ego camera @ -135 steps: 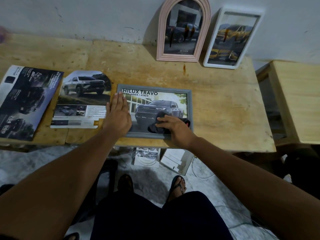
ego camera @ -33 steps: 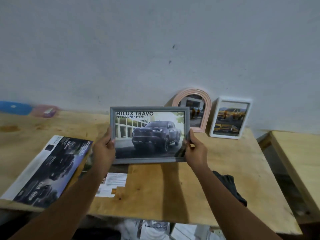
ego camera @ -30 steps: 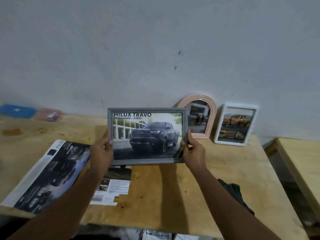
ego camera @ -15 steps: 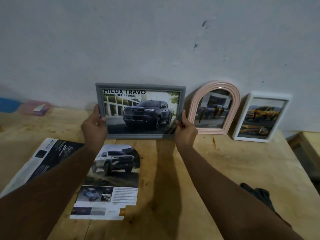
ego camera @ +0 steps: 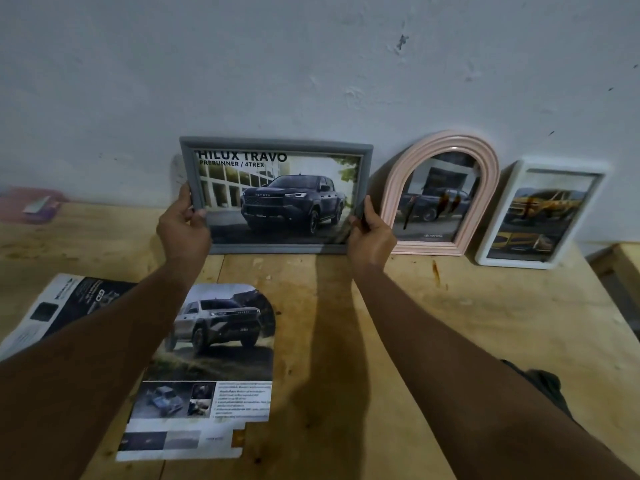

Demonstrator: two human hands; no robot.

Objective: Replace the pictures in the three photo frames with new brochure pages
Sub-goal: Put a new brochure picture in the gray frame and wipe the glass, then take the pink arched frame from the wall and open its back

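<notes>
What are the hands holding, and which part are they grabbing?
The grey picture frame. The left hand grips its left edge, and the right hand grips its right edge near the bottom corner.

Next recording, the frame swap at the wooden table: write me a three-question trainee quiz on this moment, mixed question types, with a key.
1. True or false: the grey rectangular photo frame lies flat on the wooden table.
2. Where does the pink arched photo frame stand relative to the grey frame? A) to its right B) to its left C) flat in front of it
3. Fill in: the grey frame is gripped by ____ hand(s).

Key
1. False: it is held upright at the wall.
2. A
3. Both: the left hand grips its left edge and the right hand grips its lower right corner.
</notes>
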